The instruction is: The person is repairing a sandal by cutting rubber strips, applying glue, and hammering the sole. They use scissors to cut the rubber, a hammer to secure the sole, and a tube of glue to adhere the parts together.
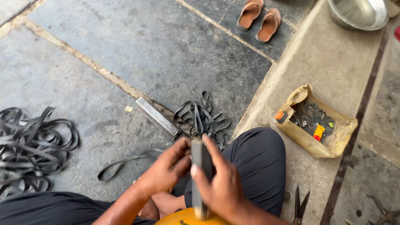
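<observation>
A: Head view first. What are the hands doing?

B: Both meet at about six o'clock in the frame. The right hand (221, 187) has its grip clenched round a narrow upright strip of black rubber (201, 166); the thumb lies along its near edge, likely to keep it from folding. The left hand (166, 168) pinches the same strip from the nine o'clock side, fingers curled onto its face. The lower end of the strip comes down by a yellow rounded object (185, 217) at the bottom edge.

A: Why held so close in?

B: I judge it keeps the limp strip steady over the lap; the person sits on the stone floor (137, 46) with a dark-trousered knee (254, 162) at three o'clock of the hands.

A: And around them?

B: At twelve o'clock, a tangle of rubber bands (200, 118) beside a grey metal bar (156, 116). A single loop (118, 164) lies at nine o'clock, and a bigger heap (29, 146) further out. A yellowish tray of small parts (339, 139) sits at two o'clock, scissors (301, 206) at four, sandals (259, 18) and a steel bowl (358, 14) far off at the top. Nothing crowds the hands.
</observation>
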